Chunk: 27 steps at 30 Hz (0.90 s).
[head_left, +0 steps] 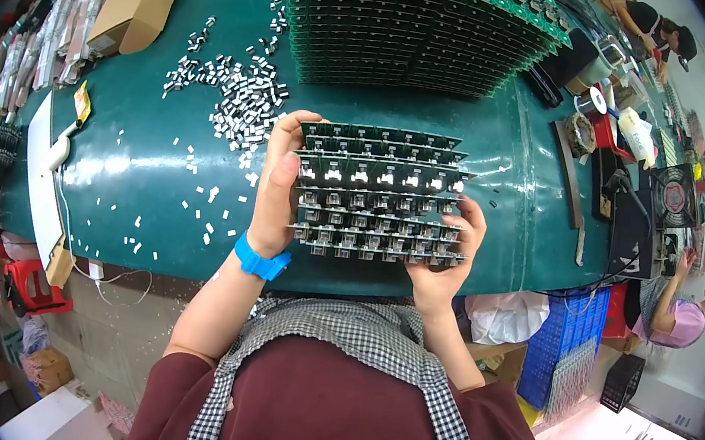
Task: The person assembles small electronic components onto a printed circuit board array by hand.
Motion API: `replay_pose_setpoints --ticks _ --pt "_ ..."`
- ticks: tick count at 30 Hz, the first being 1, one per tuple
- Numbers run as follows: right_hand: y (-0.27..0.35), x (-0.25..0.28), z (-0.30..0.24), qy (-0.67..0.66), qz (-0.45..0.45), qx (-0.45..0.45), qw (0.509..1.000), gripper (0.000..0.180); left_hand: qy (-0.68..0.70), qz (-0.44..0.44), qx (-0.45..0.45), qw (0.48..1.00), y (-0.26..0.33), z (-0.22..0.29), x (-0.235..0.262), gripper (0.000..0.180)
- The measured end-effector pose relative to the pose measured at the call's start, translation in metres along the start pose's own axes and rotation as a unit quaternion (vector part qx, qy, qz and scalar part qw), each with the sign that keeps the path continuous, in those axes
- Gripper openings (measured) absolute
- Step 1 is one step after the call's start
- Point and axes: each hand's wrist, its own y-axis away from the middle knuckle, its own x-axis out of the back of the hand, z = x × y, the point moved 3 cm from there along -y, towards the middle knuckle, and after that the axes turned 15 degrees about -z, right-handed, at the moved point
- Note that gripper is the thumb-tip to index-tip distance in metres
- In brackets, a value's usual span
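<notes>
Circuit board panel (382,193), green, held up over the near edge of the desk (141,170) between both hands. Left hand (278,185) clamps the panel's left edge, thumb on the face, fingers curled behind; blue wristband (259,260) on that wrist. Right hand (446,257) supports the lower right corner from underneath, fingers wrapped on the edge, so both are grasping the panel.

We judge the step is handling or checking the populated panel. To do it well we'd keep the grip on the edges only, off the small silver parts, hold it level so nothing loose slides out, and keep both sides supported since the panel looks scored into strips and could flex.

Counts: one panel in hand, showing roughly five rows of little boards; we can't count the boards per row exactly. One big fanned stack of green boards (409,27) at the far side, too many to count. Loose small silver components (241,94) scattered left of the hands, dozens, uncountable. One cardboard box (138,3). Two other people (682,301) off to the right.
</notes>
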Motion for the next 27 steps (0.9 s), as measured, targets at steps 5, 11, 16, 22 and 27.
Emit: replay_pose_setpoints --ticks 5,11,16,22,27 --pt "0.012 -0.003 0.011 -0.045 -0.015 0.055 0.997 0.071 0.003 -0.001 0.012 1.0 -0.007 0.002 0.006 0.06" --pt "-0.003 -0.003 0.005 -0.166 -0.085 0.037 0.982 0.061 0.023 0.0 0.004 1.0 -0.015 0.003 0.012 0.053" --pt "0.007 0.0 0.012 -0.29 -0.13 0.049 0.947 0.061 0.003 -0.02 0.004 1.0 -0.016 -0.003 0.026 0.042" --pt "0.003 0.001 0.006 -0.231 -0.074 0.046 0.969 0.063 0.045 -0.043 0.017 0.998 -0.013 0.001 0.017 0.044" --pt "-0.004 0.002 0.008 -0.22 -0.08 0.027 0.972 0.07 0.042 -0.038 0.034 0.998 -0.011 0.003 0.016 0.054"
